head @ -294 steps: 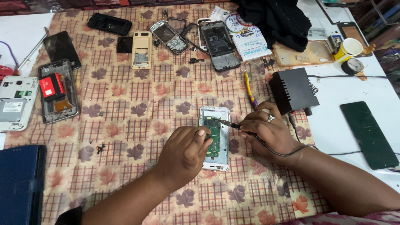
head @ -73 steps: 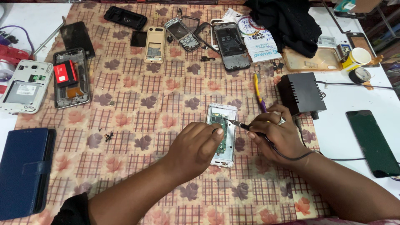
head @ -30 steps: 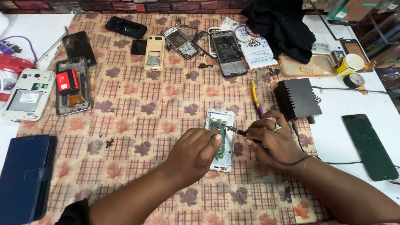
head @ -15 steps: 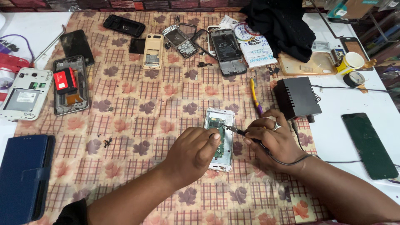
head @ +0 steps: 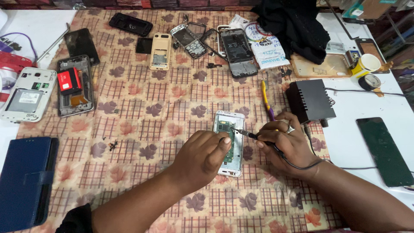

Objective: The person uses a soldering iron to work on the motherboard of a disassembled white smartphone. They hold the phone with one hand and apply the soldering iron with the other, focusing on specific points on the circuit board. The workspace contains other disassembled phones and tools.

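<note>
A small white opened phone [head: 230, 129] with a green circuit board showing lies on the patterned tablecloth [head: 142, 129]. My left hand [head: 205, 152] rests on its lower part and pins it down, covering much of it. My right hand [head: 288, 143] grips a corded soldering iron [head: 243, 133] like a pen, its tip touching the board near the phone's upper end. The cord loops round my right wrist toward a black power box [head: 309, 101].
Several dismantled phones and frames [head: 189, 41] lie along the far edge, with a white phone back [head: 26, 95] and an opened phone with a red battery [head: 73, 86] at left. A blue wallet case [head: 23, 177] lies at near left, a dark screen panel [head: 384, 149] at right, a yellow-purple tool [head: 266, 99] beside the box.
Both hands have stayed on the white phone with the iron's tip at the board. The view has shifted only slightly.
</note>
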